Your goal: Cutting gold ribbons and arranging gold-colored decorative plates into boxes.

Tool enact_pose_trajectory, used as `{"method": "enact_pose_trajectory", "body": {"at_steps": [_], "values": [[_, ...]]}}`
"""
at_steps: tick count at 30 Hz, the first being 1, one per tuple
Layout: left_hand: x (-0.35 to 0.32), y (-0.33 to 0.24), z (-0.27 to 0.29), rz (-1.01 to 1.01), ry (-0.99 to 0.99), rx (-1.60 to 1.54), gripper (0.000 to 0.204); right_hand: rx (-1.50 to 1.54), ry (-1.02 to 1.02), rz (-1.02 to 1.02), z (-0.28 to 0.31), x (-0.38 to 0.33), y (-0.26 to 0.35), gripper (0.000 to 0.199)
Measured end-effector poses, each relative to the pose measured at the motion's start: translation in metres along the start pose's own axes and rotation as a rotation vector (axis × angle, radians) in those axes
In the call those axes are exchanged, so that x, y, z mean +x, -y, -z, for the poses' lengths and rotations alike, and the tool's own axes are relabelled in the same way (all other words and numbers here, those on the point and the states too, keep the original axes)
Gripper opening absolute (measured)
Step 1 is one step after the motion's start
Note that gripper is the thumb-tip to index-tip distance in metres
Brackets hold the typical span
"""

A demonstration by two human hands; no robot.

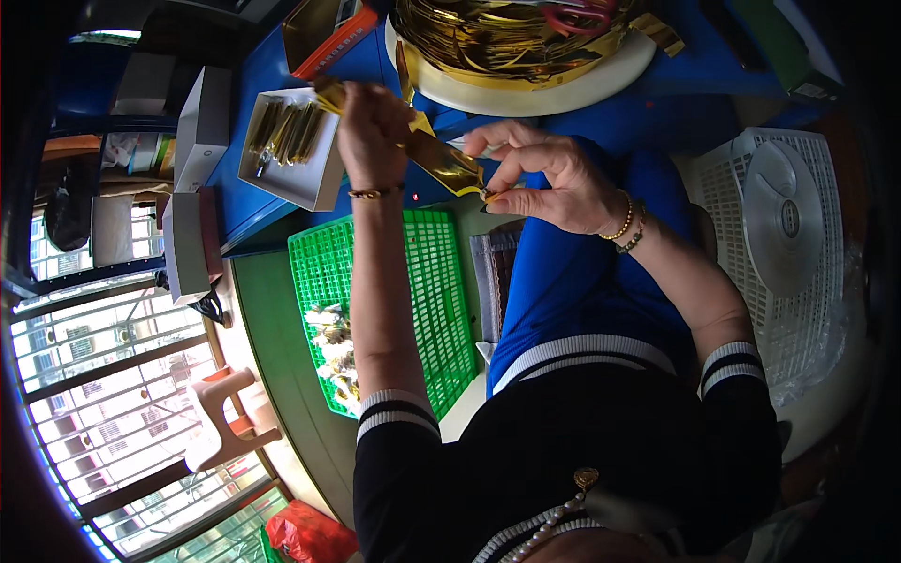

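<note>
left hand (pixel 371 117) and right hand (pixel 549 178) pinch opposite ends of a gold foil strip (pixel 441 159), stretched taut above the blue table (pixel 253 188). just left, a white box (pixel 310 183) holding folded gold pieces; behind, a round white tray (pixel 526 94) heaped with gold foil, red scissors (pixel 582 14) on top. below the forearms, a green plastic crate (pixel 432 281). a white fan (pixel 779 216) stands well apart at right.

a blue table (pixel 657 103) bears a white box (pixel 298 178) and round white tray (pixel 554 89).
</note>
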State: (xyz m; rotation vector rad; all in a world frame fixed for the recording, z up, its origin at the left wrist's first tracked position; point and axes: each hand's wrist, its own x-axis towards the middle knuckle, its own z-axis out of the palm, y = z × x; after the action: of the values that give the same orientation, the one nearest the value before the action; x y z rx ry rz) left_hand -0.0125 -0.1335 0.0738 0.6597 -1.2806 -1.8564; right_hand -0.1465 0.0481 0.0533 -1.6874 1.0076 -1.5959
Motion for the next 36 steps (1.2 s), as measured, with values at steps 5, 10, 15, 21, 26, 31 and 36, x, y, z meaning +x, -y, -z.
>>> {"method": "enact_pose_trajectory", "body": {"at_steps": [5,10,15,21,26,31,36], "values": [[-0.02,0.047,-0.023,0.168,0.016,0.068,0.056,0.214,-0.154,0.051,0.009,0.021,-0.009,0.007],[-0.047,0.05,-0.059,0.156,0.209,-0.16,0.058,0.361,-0.307,-0.222,0.018,0.027,-0.012,0.008],[-0.066,0.052,-0.051,0.155,0.447,-0.157,0.055,0.341,-0.357,-0.305,0.016,0.026,-0.01,0.011],[-0.076,0.046,-0.065,0.236,0.307,0.266,0.024,0.116,-0.333,-0.242,0.014,0.022,-0.021,0.013],[-0.076,0.052,-0.062,0.294,0.3,0.254,0.026,0.165,-0.337,-0.317,0.014,0.023,-0.016,0.025],[-0.071,0.052,-0.062,0.259,0.267,0.313,0.029,0.147,-0.332,-0.201,0.013,0.025,-0.023,0.039],[-0.056,0.05,-0.051,0.182,0.05,-0.114,0.03,0.535,-0.257,-0.322,-0.001,-0.008,-0.047,0.05]]}}
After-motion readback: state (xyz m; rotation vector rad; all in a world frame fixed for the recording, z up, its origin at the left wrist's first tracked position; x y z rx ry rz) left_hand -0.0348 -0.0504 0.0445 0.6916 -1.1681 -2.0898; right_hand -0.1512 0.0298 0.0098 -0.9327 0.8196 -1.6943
